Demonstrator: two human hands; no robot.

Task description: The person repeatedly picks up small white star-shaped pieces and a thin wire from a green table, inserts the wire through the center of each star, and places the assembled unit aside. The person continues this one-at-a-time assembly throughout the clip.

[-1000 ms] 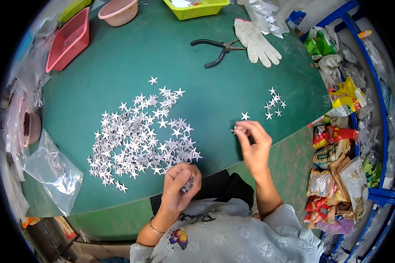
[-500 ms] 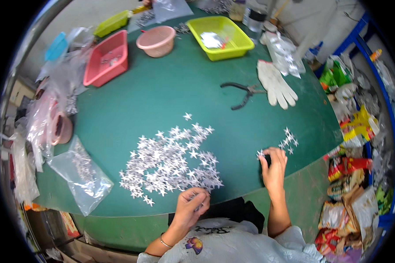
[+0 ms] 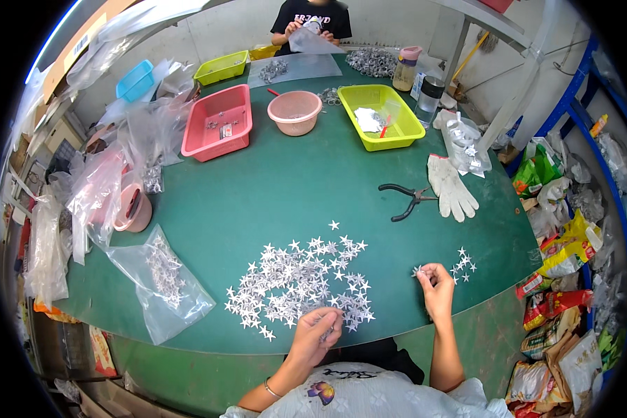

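A pile of small silver star pieces (image 3: 292,282) is spread on the green table (image 3: 258,198) in front of me. My left hand (image 3: 317,334) is curled at the pile's near edge, closed around a few star pieces that barely show between the fingers. Farther right, my right hand (image 3: 436,289) pinches one silver star (image 3: 416,271) between thumb and fingertips, just at the tabletop. Beside its fingers lies a small separate group of stars (image 3: 462,263). A clear plastic bag (image 3: 153,279) with more stars inside lies left of the pile.
Pliers (image 3: 411,202) and a white glove (image 3: 453,188) lie at right. Farther back stand a yellow-green basket (image 3: 383,143), a pink bowl (image 3: 296,125) and a red tray (image 3: 216,150). Across the table, a person (image 3: 313,24) handles a plastic bag. Bagged goods crowd the blue rack (image 3: 578,115).
The view has tilted up and shifted left, so the table appears lower and the person opposite comes into view. Both hands keep nearly the same places and grips.
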